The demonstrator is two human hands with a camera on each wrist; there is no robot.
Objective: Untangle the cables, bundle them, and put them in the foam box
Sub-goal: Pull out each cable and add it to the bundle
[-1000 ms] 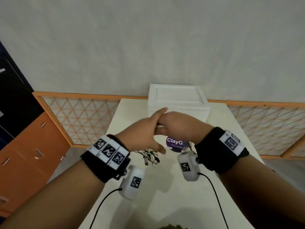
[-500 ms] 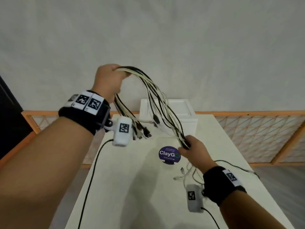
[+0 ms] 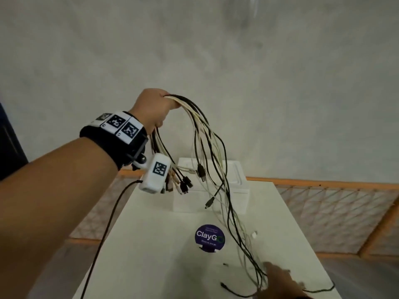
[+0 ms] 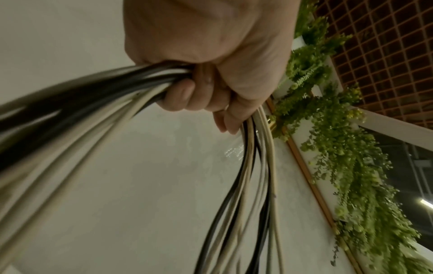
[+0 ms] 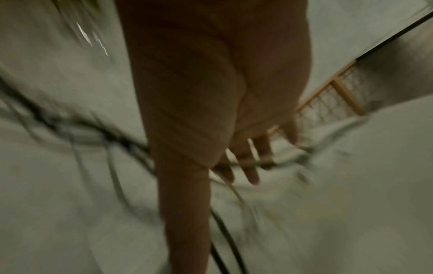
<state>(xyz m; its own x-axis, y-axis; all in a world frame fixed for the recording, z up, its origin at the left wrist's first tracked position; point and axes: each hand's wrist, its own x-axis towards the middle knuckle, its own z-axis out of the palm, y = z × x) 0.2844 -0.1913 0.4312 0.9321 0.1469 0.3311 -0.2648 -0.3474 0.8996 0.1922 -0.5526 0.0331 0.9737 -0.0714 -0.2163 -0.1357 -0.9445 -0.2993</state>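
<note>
White table (image 3: 151, 244), long, running away from camera. Foam box (image 3: 237, 190) at far end, lid on. Purple ClayGo sticker (image 3: 209, 238) mid-table, near side of box.

Cables (image 3: 216, 152), black and cream mix, draped over left hand (image 3: 153, 108) held high above table. Left hand fisted tight around the bundle at its bend. Short ends with plugs hanging just beside the wrist camera; long ends trailing down right to the tabletop.

Right hand (image 3: 280, 283) low at near right edge of table, among the trailing ends. Fingers spread and mostly straight in wrist view, strands crossing them; heavy blur, so cannot tell whether anything is actually pinched.

Judged step: combing long ends straight before bundling. Not bundled, nothing in box.

Risks:
- Strands crossing mid-span; pulling down hard could tighten a knot instead of clearing it.
- Loose plugs swinging, likely to snag neighbouring strands.
- One black strand lying apart at table's near edge, easy to leave out of bundle.
- Box lid on, needs a free hand later.
</note>
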